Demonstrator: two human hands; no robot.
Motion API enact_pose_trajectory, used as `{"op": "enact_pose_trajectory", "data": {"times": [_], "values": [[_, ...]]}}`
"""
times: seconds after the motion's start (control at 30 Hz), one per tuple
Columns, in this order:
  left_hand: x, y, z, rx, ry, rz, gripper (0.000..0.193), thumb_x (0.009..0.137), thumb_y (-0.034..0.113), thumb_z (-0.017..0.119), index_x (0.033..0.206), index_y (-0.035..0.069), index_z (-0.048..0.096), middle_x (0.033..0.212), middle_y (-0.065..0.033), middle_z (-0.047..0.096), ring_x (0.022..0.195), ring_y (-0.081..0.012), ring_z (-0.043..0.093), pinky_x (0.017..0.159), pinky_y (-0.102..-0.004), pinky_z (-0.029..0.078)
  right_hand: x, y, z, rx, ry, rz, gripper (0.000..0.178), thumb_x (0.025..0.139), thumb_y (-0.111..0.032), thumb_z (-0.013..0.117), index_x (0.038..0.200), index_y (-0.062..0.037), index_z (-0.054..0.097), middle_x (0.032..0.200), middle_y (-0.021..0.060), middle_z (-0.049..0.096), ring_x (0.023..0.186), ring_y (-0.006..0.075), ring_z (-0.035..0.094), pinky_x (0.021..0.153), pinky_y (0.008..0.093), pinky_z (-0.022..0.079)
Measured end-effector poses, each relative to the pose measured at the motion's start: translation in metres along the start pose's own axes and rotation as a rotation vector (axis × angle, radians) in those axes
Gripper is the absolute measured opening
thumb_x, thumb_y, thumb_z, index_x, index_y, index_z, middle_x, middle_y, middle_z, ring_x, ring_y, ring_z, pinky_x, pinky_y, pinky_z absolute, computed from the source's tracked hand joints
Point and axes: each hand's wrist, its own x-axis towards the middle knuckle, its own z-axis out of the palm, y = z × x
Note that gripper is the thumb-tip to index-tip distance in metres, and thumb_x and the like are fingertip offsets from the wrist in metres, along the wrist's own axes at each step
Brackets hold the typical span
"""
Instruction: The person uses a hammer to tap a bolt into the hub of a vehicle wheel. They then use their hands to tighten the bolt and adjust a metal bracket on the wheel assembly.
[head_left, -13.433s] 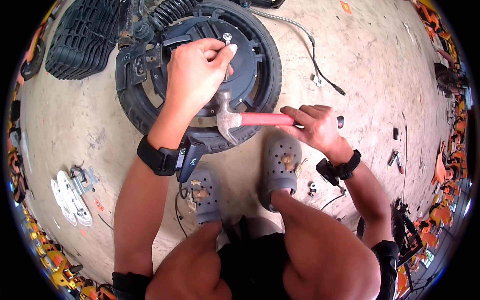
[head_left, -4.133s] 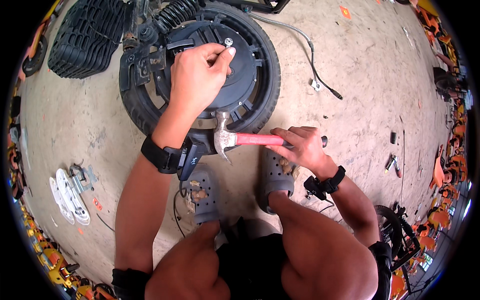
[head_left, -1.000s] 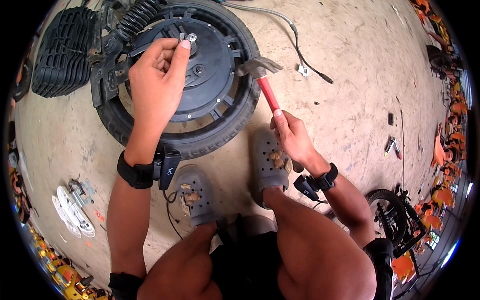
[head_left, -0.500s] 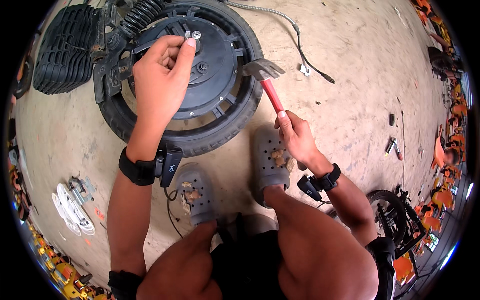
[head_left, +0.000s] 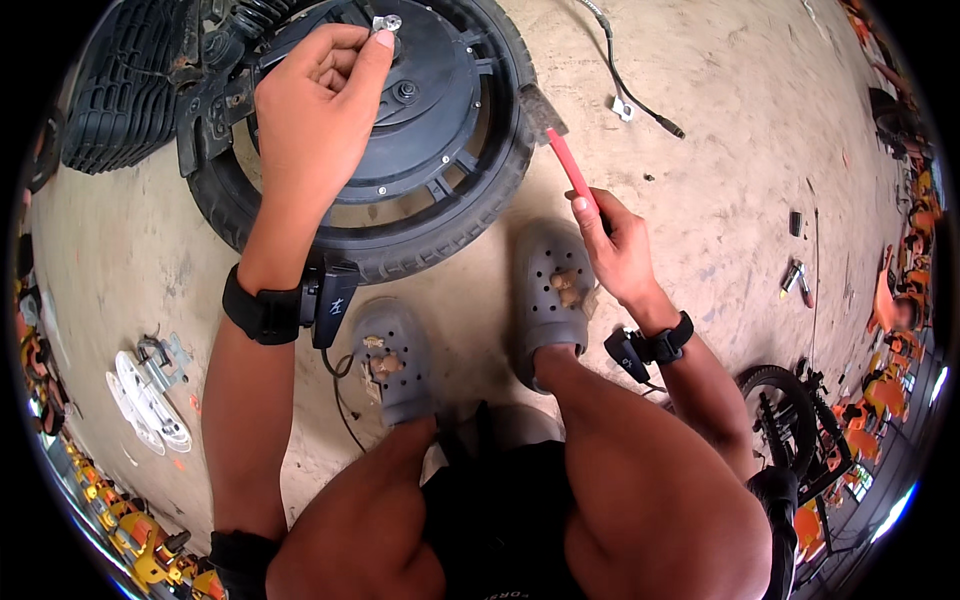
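My left hand (head_left: 325,100) is over the hub of a black wheel (head_left: 470,215), its thumb and fingers closed on a small shiny metal piece (head_left: 388,23). The exact kind of that piece cannot be made out. My right hand (head_left: 622,245) grips a claw hammer (head_left: 568,165) by its red handle, to the right of the wheel. The hammer's grey head is beside the tyre; whether they touch I cannot tell. An axle nut (head_left: 406,92) shows on the black hub cover, right of my left hand.
At upper left are a black ribbed part (head_left: 120,90) and a spring (head_left: 262,15). A cable (head_left: 625,85) lies right of the wheel. White metal parts (head_left: 148,400) lie at left, a small tool (head_left: 797,282) at right. My grey clogs (head_left: 553,300) stand close below the wheel.
The hammer has turned in my right hand, so its claws no longer point right. The wheel and my left hand sit higher in the picture. My left hand keeps its pinch on the metal piece.
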Motion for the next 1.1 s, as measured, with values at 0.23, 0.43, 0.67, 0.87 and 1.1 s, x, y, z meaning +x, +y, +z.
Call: {"op": "enact_pose_trajectory", "data": {"times": [0.23, 0.43, 0.67, 0.87, 1.1], "values": [[-0.002, -0.001, 0.002, 0.006, 0.006, -0.058, 0.02, 0.098, 0.017, 0.074, 0.099, -0.004, 0.073, 0.072, 0.0014, 0.069, 0.06, -0.0004, 0.055, 0.054, -0.0193, 0.042, 0.004, 0.001, 0.006, 0.007, 0.077, -0.074, 0.035, 0.1, -0.027, 0.072, 0.123, -0.0013, 0.064, 0.089, 0.0159, 0.071, 0.072, 0.026, 0.067, 0.068, 0.037, 0.053], [0.0, 0.0, 0.0, 0.023, 0.01, 0.001, 0.021, 0.097, 0.017, 0.075, 0.097, -0.004, 0.073, 0.07, 0.001, 0.068, 0.059, -0.0008, 0.054, 0.053, -0.0201, 0.042, 0.031, -0.029, 0.003, -0.002, 0.07, -0.168, 0.035, 0.101, -0.022, 0.069, 0.125, -0.0004, 0.056, 0.096, 0.0205, 0.07, 0.072, 0.0317, 0.067, 0.067, 0.041, 0.053], [-0.001, 0.001, 0.003, -0.016, 0.016, -0.032, 0.02, 0.097, 0.016, 0.074, 0.097, -0.004, 0.073, 0.069, 0.0016, 0.067, 0.059, -0.0007, 0.053, 0.053, -0.0198, 0.041, 0.036, -0.027, 0.025, -0.078, 0.14, -0.253, 0.038, 0.099, -0.018, 0.068, 0.132, -0.003, 0.055, 0.088, 0.0236, 0.069, 0.08, 0.0442, 0.069, 0.072, 0.05, 0.053], [0.001, -0.002, 0.002, 0.002, 0.011, -0.004, 0.02, 0.097, 0.017, 0.074, 0.097, -0.004, 0.073, 0.068, 0.0013, 0.067, 0.059, -0.0009, 0.054, 0.053, -0.0201, 0.042, 0.03, -0.027, 0.023, -0.09, 0.02, -0.145, 0.048, 0.099, -0.016, 0.066, 0.143, -0.0044, 0.05, 0.096, 0.0295, 0.07, 0.085, 0.049, 0.069, 0.073, 0.0519, 0.054], [0.0, 0.0, 0.0, 0.03, 0.012, -0.021, 0.021, 0.097, 0.018, 0.074, 0.097, -0.003, 0.073, 0.068, 0.0005, 0.068, 0.058, -0.0017, 0.055, 0.053, -0.0205, 0.043, 0.029, -0.021, 0.031, -0.192, 0.153, -0.255, 0.056, 0.096, -0.013, 0.067, 0.149, -0.005, 0.051, 0.104, 0.0294, 0.071, 0.086, 0.0468, 0.07, 0.073, 0.0496, 0.056]]}}
